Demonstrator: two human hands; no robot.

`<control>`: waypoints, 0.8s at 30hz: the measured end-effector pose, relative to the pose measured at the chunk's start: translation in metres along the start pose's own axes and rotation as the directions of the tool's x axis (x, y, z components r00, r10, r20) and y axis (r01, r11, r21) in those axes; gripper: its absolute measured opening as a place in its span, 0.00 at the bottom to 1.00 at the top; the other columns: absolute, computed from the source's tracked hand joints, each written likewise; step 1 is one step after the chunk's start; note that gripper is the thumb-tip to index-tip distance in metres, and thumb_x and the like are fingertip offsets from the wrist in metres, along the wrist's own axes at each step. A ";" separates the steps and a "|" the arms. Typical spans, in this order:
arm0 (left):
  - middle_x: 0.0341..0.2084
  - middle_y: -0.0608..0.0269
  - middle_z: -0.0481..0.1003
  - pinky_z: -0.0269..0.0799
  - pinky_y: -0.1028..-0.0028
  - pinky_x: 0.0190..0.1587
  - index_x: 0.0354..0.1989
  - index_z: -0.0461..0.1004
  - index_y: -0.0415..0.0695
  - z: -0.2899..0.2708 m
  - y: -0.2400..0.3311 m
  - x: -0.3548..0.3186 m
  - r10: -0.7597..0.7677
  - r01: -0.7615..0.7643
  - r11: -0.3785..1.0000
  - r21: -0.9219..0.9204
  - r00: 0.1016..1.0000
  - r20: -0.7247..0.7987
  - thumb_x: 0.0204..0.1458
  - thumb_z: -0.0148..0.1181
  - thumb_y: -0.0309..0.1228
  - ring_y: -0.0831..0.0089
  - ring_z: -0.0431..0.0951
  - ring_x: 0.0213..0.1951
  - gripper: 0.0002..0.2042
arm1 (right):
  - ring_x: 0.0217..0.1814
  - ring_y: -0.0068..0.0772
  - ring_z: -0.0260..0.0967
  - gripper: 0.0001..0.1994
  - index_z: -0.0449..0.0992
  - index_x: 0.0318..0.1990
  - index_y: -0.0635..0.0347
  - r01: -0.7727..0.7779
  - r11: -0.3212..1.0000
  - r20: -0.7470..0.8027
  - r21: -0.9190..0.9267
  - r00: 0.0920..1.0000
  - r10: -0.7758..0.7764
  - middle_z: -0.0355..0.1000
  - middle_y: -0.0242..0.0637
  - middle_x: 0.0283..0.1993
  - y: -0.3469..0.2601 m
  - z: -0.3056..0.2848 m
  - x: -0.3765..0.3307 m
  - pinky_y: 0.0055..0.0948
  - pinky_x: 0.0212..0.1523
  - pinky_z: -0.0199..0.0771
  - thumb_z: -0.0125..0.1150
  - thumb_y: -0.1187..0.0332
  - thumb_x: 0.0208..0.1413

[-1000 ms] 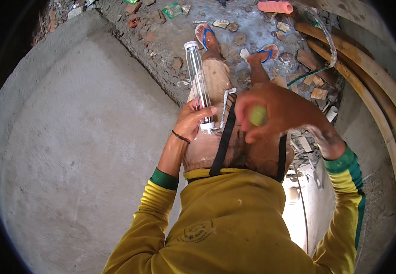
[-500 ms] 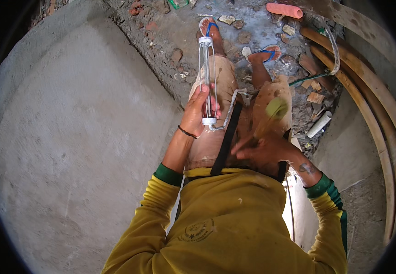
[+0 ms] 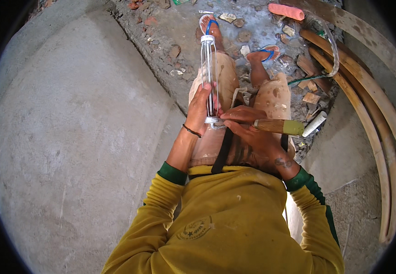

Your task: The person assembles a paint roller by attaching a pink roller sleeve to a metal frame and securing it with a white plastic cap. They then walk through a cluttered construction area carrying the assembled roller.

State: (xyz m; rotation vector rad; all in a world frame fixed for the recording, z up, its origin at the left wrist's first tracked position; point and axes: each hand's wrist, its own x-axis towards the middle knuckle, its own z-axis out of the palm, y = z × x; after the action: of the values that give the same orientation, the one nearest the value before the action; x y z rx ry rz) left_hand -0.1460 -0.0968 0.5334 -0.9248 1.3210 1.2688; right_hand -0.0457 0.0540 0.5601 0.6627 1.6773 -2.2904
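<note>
Wire roller cage [image 3: 210, 73] held in the air over the left thigh of the shorts [image 3: 226, 68], no bench under it; the right-hand edge of the grey slab [image 3: 79, 118] runs just to its left. Long axis points away from the body, toward the feet.

Left hand [image 3: 199, 107] wraps the cage's lower part: thumb across the near side, fingertips showing between and past the wires. Far end cap [image 3: 207, 39] sticks out free; near end cap [image 3: 212, 120] sits by the heel of the palm.

Right hand [image 3: 257, 140] has its fingers closed on the thin shank of a wood-handled tool [image 3: 271, 125], handle with a green butt lying rightward over the hand. Tip comes in at the near cap; touching or just short of it, cannot tell. Bent rod [image 3: 239, 91] partly hidden behind the right hand.

Handling, by judgement: cage looks light and hollow; long wires probably springy, so a hard squeeze mid-length may bow them. Caps look stiffer. Bare wire could roll or slip in a wet palm. Best hold: low, close to the near cap, thumb opposed, where pressure from the tool is best braced.

Pink roller sleeve [image 3: 286, 11] on the rubble ground, well apart, beyond the feet.
</note>
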 end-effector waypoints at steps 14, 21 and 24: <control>0.28 0.65 0.72 0.71 0.76 0.23 0.45 0.64 0.50 -0.016 -0.002 0.004 -0.051 0.059 0.998 -0.031 0.975 0.215 0.58 0.58 0.35 0.77 0.73 0.24 0.11 | 0.44 0.38 0.75 0.08 0.78 0.41 0.60 0.118 0.988 0.233 -0.102 0.968 -0.092 0.78 0.40 0.40 0.012 -0.006 0.002 0.34 0.44 0.75 0.60 0.72 0.54; 0.27 0.65 0.71 0.70 0.77 0.22 0.45 0.62 0.50 -0.017 -0.003 0.005 -0.043 0.039 0.999 0.024 0.984 0.173 0.57 0.59 0.35 0.76 0.72 0.24 0.13 | 0.44 0.40 0.75 0.11 0.78 0.44 0.59 0.209 0.952 0.223 -0.224 0.962 -0.159 0.76 0.41 0.44 0.010 -0.002 -0.002 0.32 0.43 0.75 0.60 0.73 0.51; 0.26 0.64 0.70 0.70 0.76 0.22 0.43 0.61 0.49 -0.016 -0.001 0.001 -0.055 0.058 0.998 -0.014 0.989 0.138 0.56 0.60 0.34 0.76 0.72 0.23 0.13 | 0.46 0.42 0.74 0.13 0.77 0.46 0.60 0.217 0.954 0.243 -0.208 0.956 -0.165 0.75 0.44 0.46 0.016 -0.001 -0.005 0.33 0.45 0.74 0.59 0.73 0.52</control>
State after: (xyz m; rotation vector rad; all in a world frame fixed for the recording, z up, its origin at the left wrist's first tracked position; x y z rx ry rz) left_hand -0.1474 -0.1121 0.5309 -0.8652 1.1696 1.2796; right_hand -0.0343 0.0494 0.5490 0.1903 1.9282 -2.1439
